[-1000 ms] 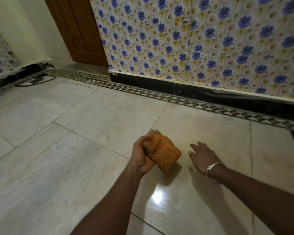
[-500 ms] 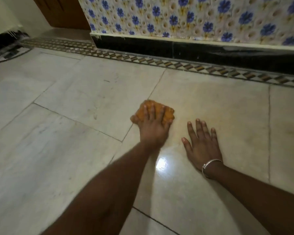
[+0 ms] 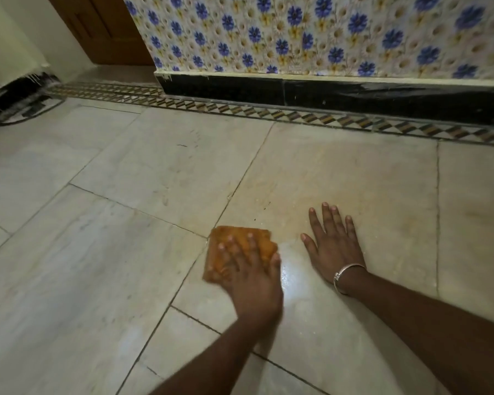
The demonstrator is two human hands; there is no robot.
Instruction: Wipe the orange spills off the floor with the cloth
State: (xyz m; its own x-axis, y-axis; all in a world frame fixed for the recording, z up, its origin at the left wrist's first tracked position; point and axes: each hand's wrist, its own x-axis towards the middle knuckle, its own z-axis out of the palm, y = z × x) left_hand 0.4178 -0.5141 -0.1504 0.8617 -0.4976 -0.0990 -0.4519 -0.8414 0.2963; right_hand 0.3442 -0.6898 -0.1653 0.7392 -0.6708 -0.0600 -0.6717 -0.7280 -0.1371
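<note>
Your left hand [image 3: 248, 269] lay spread flat on the folded cloth [image 3: 238, 250], pressing it to the floor [image 3: 97, 280] at a tile joint; your right hand [image 3: 335, 246] braced open-palmed beside it; even pressure and overlapping strokes were advisable.

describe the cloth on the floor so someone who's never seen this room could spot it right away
Start at the flowered wall with its black skirting, then come down across the pale marble floor toward the two hands. The orange cloth lies flat under the left hand, its fingers spread on it. It is the only orange thing there; the right hand rests on bare tile.
</note>
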